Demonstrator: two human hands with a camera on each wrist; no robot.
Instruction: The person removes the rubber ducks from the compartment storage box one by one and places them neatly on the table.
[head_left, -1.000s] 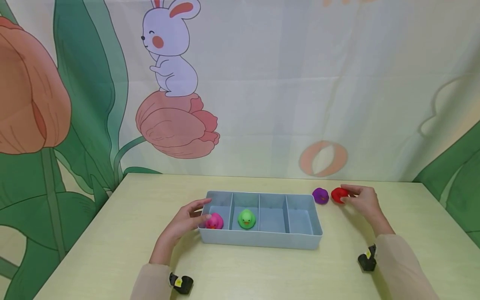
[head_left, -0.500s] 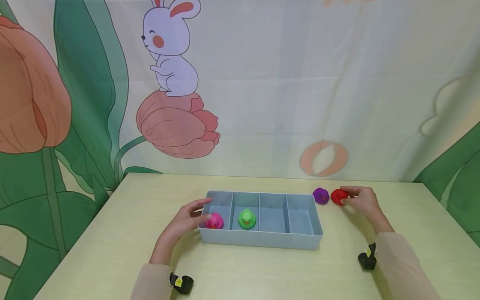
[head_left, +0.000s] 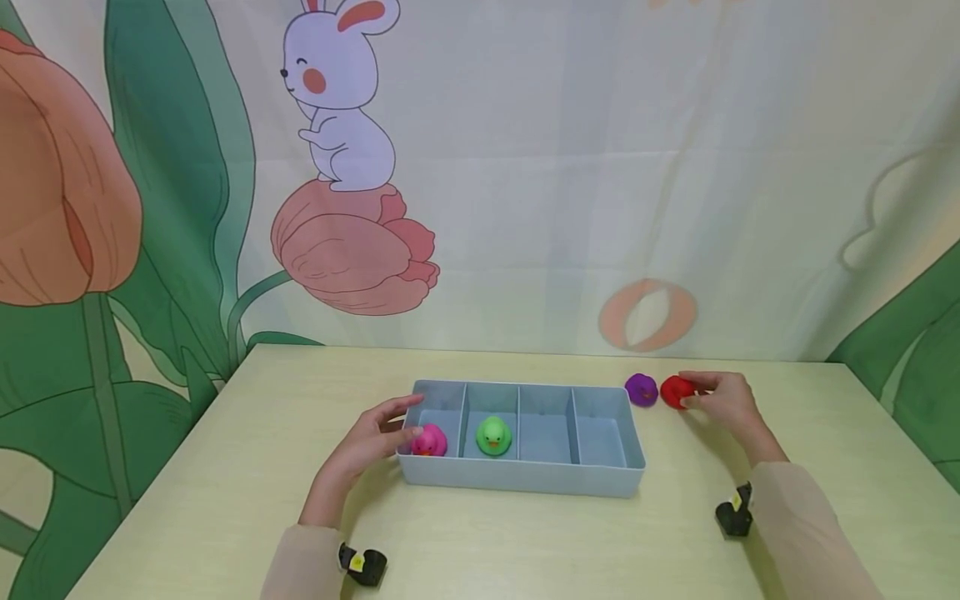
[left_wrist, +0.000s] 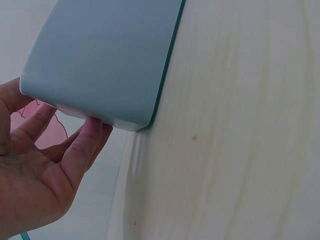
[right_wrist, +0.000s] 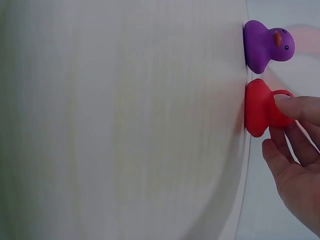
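Note:
A light blue tray point(head_left: 525, 478) with divided compartments sits on the table. My left hand point(head_left: 372, 440) grips its left end, thumb over the rim and fingertips against the end wall point(left_wrist: 100, 75). Inside, a pink rubber duck point(head_left: 430, 441) occupies the leftmost compartment and a green rubber duck point(head_left: 493, 437) the one beside it. To the right of the tray, my right hand point(head_left: 726, 406) pinches a red rubber duck point(head_left: 676, 392) by its head; the right wrist view shows the duck's base point(right_wrist: 256, 107) down at the tabletop. Just left of it stands a purple rubber duck point(head_left: 641, 390).
The pale wooden table point(head_left: 480, 542) ends at a back edge close behind the red and purple ducks. Beyond it hangs a printed curtain point(head_left: 525, 208) with a rabbit and tulips. Each wrist carries a small black camera point(head_left: 365, 567).
The red duck has shifted very slightly left within the right hand's pinch. The left hand and the tray stay where they were.

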